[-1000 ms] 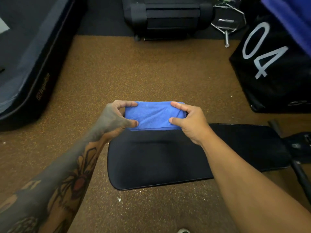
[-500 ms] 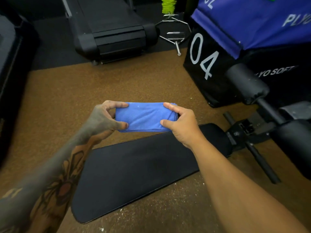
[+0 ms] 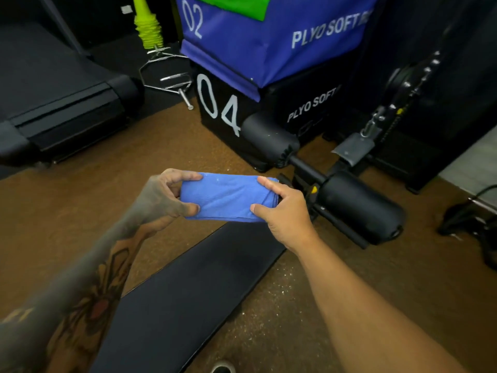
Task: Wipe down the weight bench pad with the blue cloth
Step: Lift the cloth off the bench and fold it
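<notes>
A folded blue cloth (image 3: 224,196) is held in the air between both hands, just above the far end of the bench. My left hand (image 3: 161,196) pinches its left end and my right hand (image 3: 283,210) pinches its right end. The black weight bench pad (image 3: 188,294) runs diagonally from bottom left to the centre, below the cloth and my forearms. The cloth does not touch the pad.
Two black foam rollers (image 3: 357,205) and the bench frame sit past the pad's far end. Stacked plyo boxes (image 3: 269,49) stand behind them. A treadmill (image 3: 59,98) is at the upper left, a metal handle (image 3: 172,79) beside it, and cables (image 3: 468,216) lie at right. Brown rubber floor surrounds the bench.
The view has swung right and up: the pad now runs diagonally and the rollers and plyo boxes have come into view. Both hands keep the same grip on the cloth.
</notes>
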`<state>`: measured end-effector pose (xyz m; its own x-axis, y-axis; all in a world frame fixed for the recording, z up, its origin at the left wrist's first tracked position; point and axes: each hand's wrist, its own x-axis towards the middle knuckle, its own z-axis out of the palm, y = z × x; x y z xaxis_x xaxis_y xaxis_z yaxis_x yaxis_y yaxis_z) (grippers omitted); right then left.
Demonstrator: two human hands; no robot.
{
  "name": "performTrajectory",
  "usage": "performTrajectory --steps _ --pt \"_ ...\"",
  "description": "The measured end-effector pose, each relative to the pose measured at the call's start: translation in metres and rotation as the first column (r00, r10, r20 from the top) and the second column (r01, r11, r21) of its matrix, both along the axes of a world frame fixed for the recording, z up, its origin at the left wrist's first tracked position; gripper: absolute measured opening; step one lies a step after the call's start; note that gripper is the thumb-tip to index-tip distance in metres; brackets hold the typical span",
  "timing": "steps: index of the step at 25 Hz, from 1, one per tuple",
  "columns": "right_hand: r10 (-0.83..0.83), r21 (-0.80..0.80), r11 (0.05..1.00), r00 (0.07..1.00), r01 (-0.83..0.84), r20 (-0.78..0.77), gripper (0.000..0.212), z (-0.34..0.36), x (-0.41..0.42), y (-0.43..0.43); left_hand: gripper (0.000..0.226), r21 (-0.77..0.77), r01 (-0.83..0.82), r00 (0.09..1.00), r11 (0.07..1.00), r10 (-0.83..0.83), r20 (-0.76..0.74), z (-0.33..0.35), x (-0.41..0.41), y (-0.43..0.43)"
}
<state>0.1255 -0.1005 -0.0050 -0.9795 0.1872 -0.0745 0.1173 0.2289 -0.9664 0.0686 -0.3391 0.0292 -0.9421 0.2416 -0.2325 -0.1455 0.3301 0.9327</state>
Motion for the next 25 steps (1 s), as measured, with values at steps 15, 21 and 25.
performTrajectory --steps 15,21,25 --pt "-0.636 0.112 0.771 0.767 0.627 0.082 0.057 -0.016 0.039 0.162 0.062 -0.124 0.631 0.759 0.766 -0.643 -0.104 -0.017 -0.094 0.251" --pt "-0.728 0.369 0.667 0.673 0.648 0.133 0.053 -0.032 0.044 0.194 0.067 -0.323 0.689 0.647 0.649 -0.751 -0.129 -0.044 -0.102 0.318" --pt "-0.712 0.494 0.672 0.665 0.552 0.224 0.051 -0.04 0.041 0.201 0.063 -0.551 0.618 0.568 0.561 -0.803 -0.18 -0.064 -0.102 0.337"
